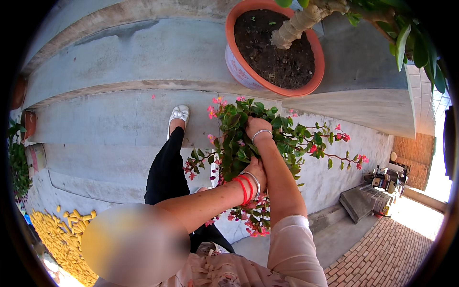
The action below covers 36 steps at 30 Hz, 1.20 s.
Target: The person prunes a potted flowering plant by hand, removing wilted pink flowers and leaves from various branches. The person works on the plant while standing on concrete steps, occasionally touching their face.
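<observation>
A leafy begonia plant (233, 158) with pink and red flowers spreads before me. My right hand (257, 130), with a silver bangle at the wrist, reaches into its upper leaves, its fingers bent and their tips hidden by foliage. Nearer my body, my left hand (255, 173) is among the leaves, crossing close beside my right forearm. It wears a silver bangle and red cords, and its fingers are mostly hidden. Whether either hand grips a stem or leaf cannot be told. The base of the plant is hidden.
A large orange-rimmed pot (315, 80) with a thick-stemmed plant stands on a concrete step (172, 53) beyond the begonia. My white shoe (179, 113) is on a lower step. Corn cobs (59, 236) lie at lower left. A parked vehicle (385, 183) and brick paving (387, 247) are at right.
</observation>
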Available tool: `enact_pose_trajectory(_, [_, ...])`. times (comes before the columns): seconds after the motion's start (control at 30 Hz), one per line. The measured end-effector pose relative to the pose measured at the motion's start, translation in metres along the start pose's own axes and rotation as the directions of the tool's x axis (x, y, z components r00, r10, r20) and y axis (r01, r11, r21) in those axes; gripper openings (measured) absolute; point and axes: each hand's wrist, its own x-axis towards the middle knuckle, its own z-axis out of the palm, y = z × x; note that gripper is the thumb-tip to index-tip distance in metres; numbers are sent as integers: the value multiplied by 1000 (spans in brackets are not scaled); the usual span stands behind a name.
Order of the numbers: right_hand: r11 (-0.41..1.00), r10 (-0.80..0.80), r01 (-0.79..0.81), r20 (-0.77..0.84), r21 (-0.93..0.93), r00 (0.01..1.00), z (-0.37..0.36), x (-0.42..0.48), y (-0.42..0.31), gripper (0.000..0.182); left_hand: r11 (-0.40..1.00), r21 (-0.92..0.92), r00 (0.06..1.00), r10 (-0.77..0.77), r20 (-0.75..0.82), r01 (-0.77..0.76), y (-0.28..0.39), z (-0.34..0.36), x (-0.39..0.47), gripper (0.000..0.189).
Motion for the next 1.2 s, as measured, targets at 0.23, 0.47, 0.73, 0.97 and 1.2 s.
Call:
enact_pose_trajectory(0.23, [896,203,-37,-335,442,920,1,-15,8,13,998,42,994,32,108,-37,3,-11,1,38])
enact_pose_trajectory(0.47, [4,633,309,-241,951,736,13,-6,42,21,996,46,997,69,39,-71,5,-11,6,35])
enact_pose_trajectory(0.73, [737,196,236,-535,633,822,-17,-20,2,13,997,71,997,34,69,-39,11,-5,2,49])
enact_pose_trajectory(0.97, [934,-138,270,-463,233,875,-7,-10,-27,37,618,662,858,-39,-513,424,10,92,30,50])
enact_pose_trajectory(1.2, [902,-76,167,-236,398,969,-8,-8,-21,32,995,81,990,45,134,-56,4,-7,-8,61])
